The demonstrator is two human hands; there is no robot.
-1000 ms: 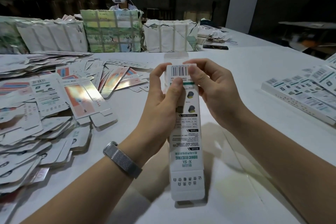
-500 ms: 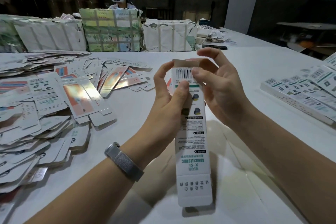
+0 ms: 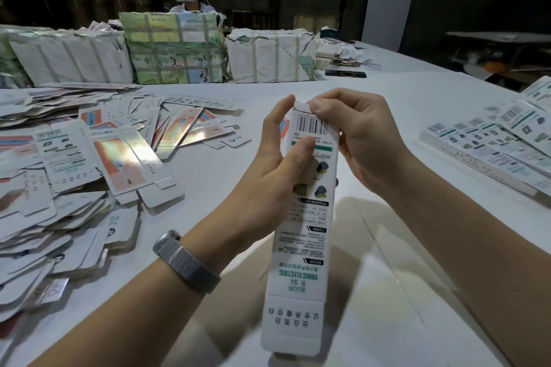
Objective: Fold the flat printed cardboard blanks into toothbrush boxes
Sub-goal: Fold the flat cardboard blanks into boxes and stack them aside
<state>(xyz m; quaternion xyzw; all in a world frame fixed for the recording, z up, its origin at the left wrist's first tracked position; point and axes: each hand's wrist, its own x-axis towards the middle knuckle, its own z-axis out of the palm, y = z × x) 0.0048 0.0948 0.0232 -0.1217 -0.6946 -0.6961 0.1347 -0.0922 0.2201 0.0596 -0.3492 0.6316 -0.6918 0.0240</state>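
Loose blanks [image 3: 74,176] crowd the table's [image 3: 387,292] left; folded boxes [image 3: 489,152] line its right — bare between.

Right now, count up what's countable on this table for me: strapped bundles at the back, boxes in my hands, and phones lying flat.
Strapped bundles: 3, counting only the ones plainly in view
Box being folded, gripped by left hand and right hand: 1
Dark phone: 1
Total: 5

A dim packing workshop.
Loose flat blanks [image 3: 89,164] litter a long white table [image 3: 387,98]; strapped paper bundles [image 3: 173,48] line its far side.
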